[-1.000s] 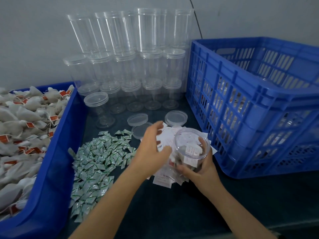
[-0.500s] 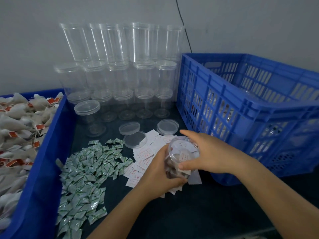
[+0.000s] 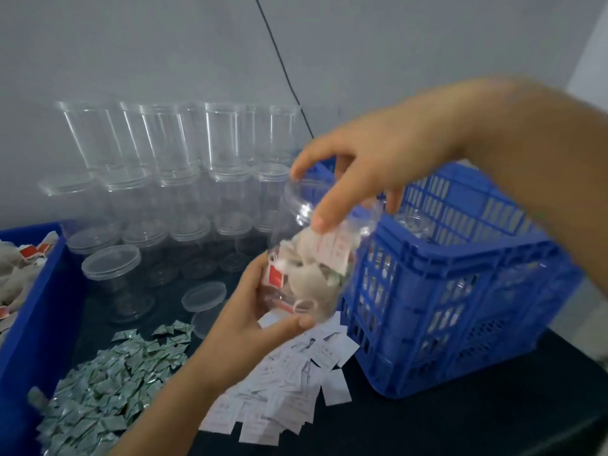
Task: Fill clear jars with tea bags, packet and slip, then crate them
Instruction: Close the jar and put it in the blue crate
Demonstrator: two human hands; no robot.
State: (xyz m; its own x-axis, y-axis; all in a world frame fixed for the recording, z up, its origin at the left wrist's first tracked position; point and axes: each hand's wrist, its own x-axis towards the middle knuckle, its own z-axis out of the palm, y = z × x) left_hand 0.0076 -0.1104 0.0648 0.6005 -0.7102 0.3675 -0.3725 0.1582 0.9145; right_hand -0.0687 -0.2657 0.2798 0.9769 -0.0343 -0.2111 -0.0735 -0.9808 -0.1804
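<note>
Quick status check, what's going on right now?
Left hand grips filled jar low. Right hand grips its lid end. Blue crate right beside, path clear.

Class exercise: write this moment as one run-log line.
left hand: grips base of filled jar | right hand: grips its lidded top | jar: lifted, tilted, beside blue crate | crating: not yet done

Filled jar [image 3: 312, 258] now lifted off the table beside the crate [image 3: 460, 274] (both hands gripping it).
</note>
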